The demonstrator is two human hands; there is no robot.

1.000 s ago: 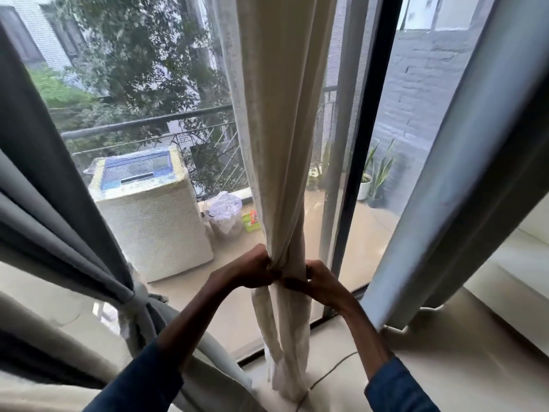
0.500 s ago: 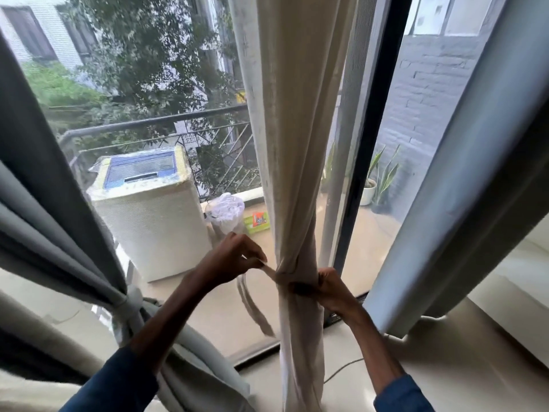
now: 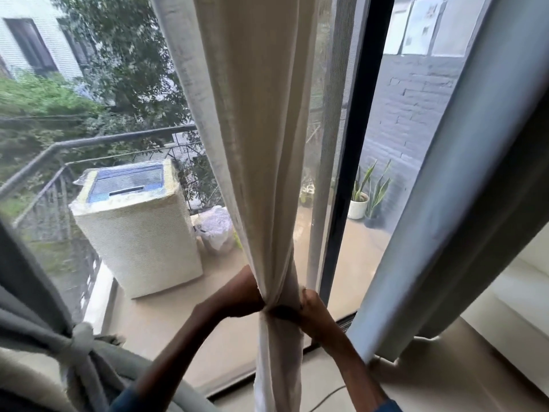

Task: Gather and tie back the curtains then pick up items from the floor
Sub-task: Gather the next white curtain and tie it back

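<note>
- A glass balcony door (image 3: 118, 292) fills most of the view, with a black upright frame (image 3: 350, 173) right of centre.
- The cream curtain (image 3: 261, 144), the task's thing, hangs down the middle in front of the glass. It is wide at the top, gathered to a narrow waist low in the view, and drops on towards the floor.
- A grey curtain (image 3: 445, 203) slants down the right side, its foot reaching the indoor floor (image 3: 445, 367).
- Another grey curtain (image 3: 26, 322) sits at the near left, already bunched and bound by a white tie (image 3: 80, 340).
- Outside, a leafy tree (image 3: 124, 69) stands far left and a grey brick wall (image 3: 416, 114) far right.
- A washing machine under a pale cover (image 3: 139, 239) stands on the balcony left of the cream curtain, close to the metal railing (image 3: 118, 139).
- The left hand (image 3: 237, 295) meets the curtain's waist from the left, its grip closed on the bunched cloth.
- The right hand (image 3: 312, 307) meets it from the right at the same height, its grip also curled round the cloth. What lies between the two hands is in shadow.
- A crumpled plastic bag (image 3: 217, 230) sits just right of the washing machine.
- A potted snake plant (image 3: 359, 203) stands by the brick wall.
- A thin cable (image 3: 326, 396) lies on the floor near the right forearm.
</note>
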